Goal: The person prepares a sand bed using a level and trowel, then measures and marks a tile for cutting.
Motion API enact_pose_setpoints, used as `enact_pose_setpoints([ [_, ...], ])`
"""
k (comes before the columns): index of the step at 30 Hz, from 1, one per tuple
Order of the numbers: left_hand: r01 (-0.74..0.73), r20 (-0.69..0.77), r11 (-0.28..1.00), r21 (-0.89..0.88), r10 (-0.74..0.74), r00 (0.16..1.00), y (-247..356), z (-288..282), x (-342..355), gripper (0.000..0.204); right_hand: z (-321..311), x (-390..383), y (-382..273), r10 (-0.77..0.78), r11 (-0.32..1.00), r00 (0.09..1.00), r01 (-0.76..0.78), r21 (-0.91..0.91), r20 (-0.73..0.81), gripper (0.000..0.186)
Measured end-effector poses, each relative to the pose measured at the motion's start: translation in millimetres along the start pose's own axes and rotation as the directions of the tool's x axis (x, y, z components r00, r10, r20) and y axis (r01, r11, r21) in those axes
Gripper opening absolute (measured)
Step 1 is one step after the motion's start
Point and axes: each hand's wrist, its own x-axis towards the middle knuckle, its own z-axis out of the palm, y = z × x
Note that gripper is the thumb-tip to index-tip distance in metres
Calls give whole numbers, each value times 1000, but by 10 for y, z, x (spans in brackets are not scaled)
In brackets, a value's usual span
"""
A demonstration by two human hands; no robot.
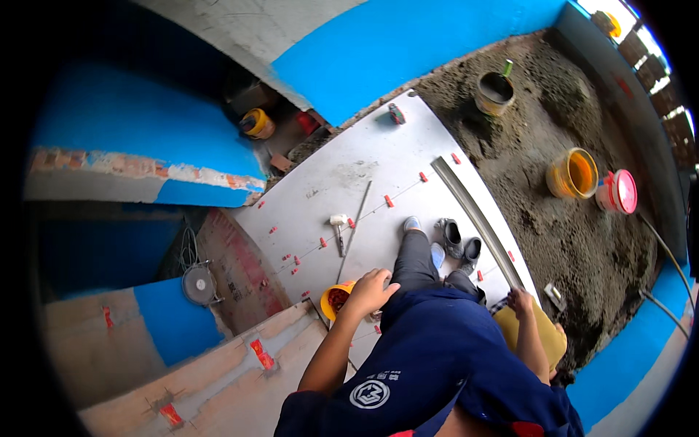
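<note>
My left hand (371, 293) is beside my thigh with its thumb apart from loosely bent fingers and nothing visible in it. It is just above a yellow bucket (336, 298) that holds small red pieces. My right hand (521, 301) is closed at the near end of a long metal straightedge (477, 218). The straightedge lies along the right side of the pale tiled floor (364, 156). Beneath my right forearm is a yellow pad (542, 336). Red tile-levelling wedges (389, 202) stand along the tile joints.
A white-headed mallet (339, 224) and a thin rod (355, 231) lie on the tiles. Dark shoes (451, 238) are close to my feet. To the right, wet mortar (510, 167) surrounds several buckets, including a yellow one (571, 173). A dark red tool (396, 113) sits at the far edge.
</note>
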Motion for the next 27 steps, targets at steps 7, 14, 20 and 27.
enact_pose_setpoints([
  [7, -27, 9, 999, -42, 27, 1000, -196, 89, 267, 39, -431, 21, 298, 82, 988, 995, -89, -127, -59, 12],
  [14, 68, -74, 978, -197, -84, 994, -505, 111, 115, 40, -45, 213, -372, 82, 954, 992, -105, -280, -92, 7],
  [20, 205, -148, 947, -246, -246, 958, -928, -66, -262, 40, 1031, 576, -1239, -55, 903, 998, 51, -426, 4, 8],
  [27, 274, -222, 878, -391, -379, 898, -1556, -212, -599, 41, 2787, 788, -1822, -73, 800, 973, 188, -570, 220, 15],
])
